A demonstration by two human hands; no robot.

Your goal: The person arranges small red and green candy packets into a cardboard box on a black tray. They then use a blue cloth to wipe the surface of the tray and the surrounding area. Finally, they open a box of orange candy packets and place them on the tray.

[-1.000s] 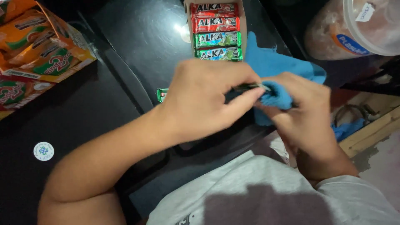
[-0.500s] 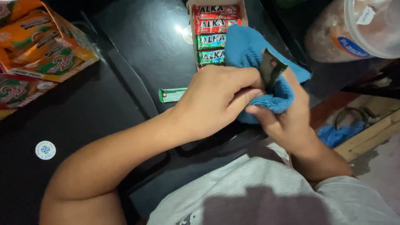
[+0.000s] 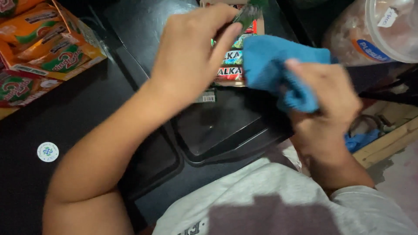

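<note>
My left hand (image 3: 191, 52) is raised over the black counter (image 3: 87, 122) and pinches a small green-wrapped candy pack (image 3: 247, 15) between thumb and fingers, above a stack of similar packs (image 3: 230, 65) in red and green wrappers. My right hand (image 3: 322, 104) grips a blue cloth (image 3: 274, 69) bunched beside that stack, to the right of the left hand. One more pack (image 3: 205, 96) lies partly hidden under my left wrist. The two hands are apart.
Orange and green snack boxes (image 3: 43, 48) fill the far left. A clear plastic jar with a lid (image 3: 370, 35) stands at the upper right. A black tray (image 3: 217, 126) sits before me, a round white sticker (image 3: 48, 152) at left, a wooden ledge (image 3: 387, 139) at right.
My left hand has lifted a pack away from the cloth and carried it up toward the stack. My right hand with the cloth has stayed on the right and separated from the left.
</note>
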